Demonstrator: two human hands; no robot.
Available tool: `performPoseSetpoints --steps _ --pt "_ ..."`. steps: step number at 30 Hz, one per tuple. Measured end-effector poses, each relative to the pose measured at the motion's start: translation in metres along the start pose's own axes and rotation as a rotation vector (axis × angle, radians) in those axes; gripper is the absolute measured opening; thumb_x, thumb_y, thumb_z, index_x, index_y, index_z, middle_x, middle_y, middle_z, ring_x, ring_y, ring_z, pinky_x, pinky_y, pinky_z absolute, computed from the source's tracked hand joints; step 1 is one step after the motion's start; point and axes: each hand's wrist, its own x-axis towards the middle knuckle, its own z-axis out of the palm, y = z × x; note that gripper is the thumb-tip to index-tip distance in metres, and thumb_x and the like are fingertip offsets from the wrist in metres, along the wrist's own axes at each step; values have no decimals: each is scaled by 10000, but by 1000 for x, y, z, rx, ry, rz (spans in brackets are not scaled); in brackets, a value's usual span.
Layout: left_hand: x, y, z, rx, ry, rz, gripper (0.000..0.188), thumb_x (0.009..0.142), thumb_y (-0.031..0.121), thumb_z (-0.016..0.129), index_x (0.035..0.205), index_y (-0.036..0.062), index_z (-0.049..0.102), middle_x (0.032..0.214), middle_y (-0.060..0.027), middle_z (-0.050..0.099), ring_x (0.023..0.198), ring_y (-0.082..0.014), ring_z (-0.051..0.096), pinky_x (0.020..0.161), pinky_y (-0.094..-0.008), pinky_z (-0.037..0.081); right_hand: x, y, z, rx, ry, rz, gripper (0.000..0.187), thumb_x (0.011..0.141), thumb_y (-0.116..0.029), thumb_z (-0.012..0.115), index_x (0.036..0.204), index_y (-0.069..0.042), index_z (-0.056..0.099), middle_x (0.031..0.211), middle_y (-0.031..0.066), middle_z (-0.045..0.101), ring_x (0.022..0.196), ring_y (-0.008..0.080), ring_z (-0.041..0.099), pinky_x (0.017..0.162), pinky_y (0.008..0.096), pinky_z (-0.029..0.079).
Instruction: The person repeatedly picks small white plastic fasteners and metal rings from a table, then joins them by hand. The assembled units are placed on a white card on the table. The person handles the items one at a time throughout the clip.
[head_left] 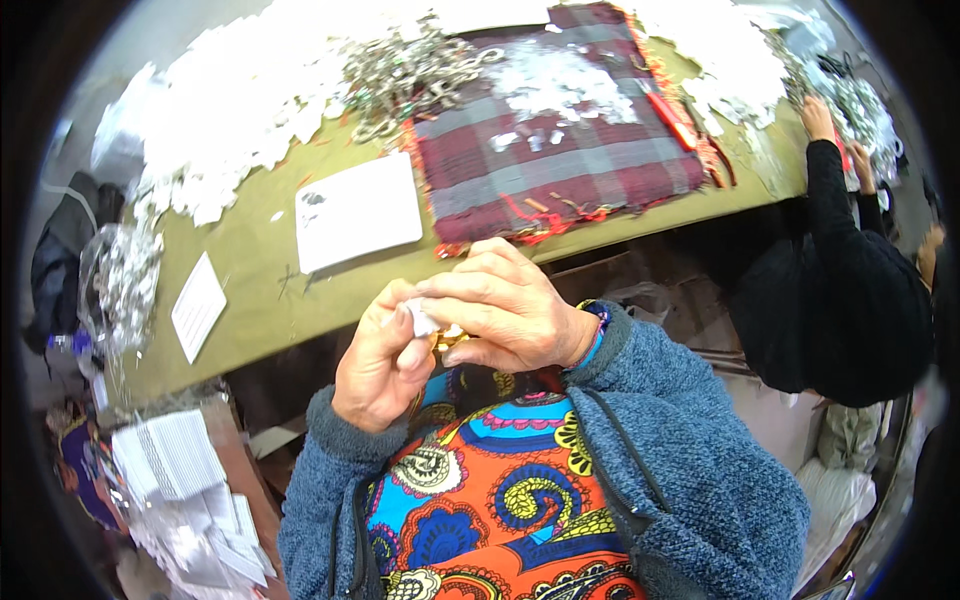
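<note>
Both my hands are raised in front of my chest, close together at the table's near edge. My left hand (pixel 378 365) is closed, its thumb and fingers pinching a small white tag-like piece (pixel 423 318). From the other side my right hand (pixel 510 310) reaches over, its fingertips closed at the same spot. Under its fingers shows a gold-coloured metal piece (pixel 451 336), perhaps chain links; the fingers hide most of it. Straight ahead lies a white pad (pixel 362 215) with a small dark item on it.
A plaid cloth (pixel 460 185) bears small clear-white pieces (pixel 565 85) and red-handled pliers (pixel 670 120). Metal chains (pixel 410 75) lie heaped behind it; white tags (pixel 240 100) cover the far left. White cards (pixel 180 455) stand lower left. A co-worker in black (pixel 830 290) works at right.
</note>
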Motion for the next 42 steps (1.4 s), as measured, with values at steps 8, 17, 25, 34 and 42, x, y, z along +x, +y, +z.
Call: performPoseSetpoints --steps 8,17,25,34,42 --pt "22 -2 0 107 -105 -68 315 927 304 682 1073 53 560 902 -154 690 529 -88 541 471 -192 425 -17 29 -73 -353 319 579 92 818 50 702 898 24 664 821 116 650 713 204 632 656 294 505" --pt "26 -5 -2 215 -76 -100 293 961 320 629 1046 53 548 887 -144 672 555 -99 543 445 -201 400 19 80 -83 -422 12 650 137 833 -79 681 942 2 700 883 148 647 811 327 640 713 383 508" --pt "21 -1 -10 131 -86 -112 219 978 261 611 1045 56 571 902 -161 686 580 -122 578 466 -222 433 24 81 -74 -432 -3 696 132 825 -20 690 951 22 693 842 116 625 752 256 619 686 326 486" --pt "3 17 -23 62 -115 175 262 1003 139 552 1230 10 563 1071 -183 652 854 -164 679 694 -265 606 49 -2 4 393 37 688 44 859 12 660 897 33 670 910 95 681 821 138 650 721 269 520" --pt "-18 28 -32 20 -107 295 222 1001 134 558 1172 -5 582 900 -107 671 758 -160 683 677 -273 602 64 -16 50 350 -10 484 70 851 56 659 920 55 649 986 145 645 906 211 644 787 302 524"
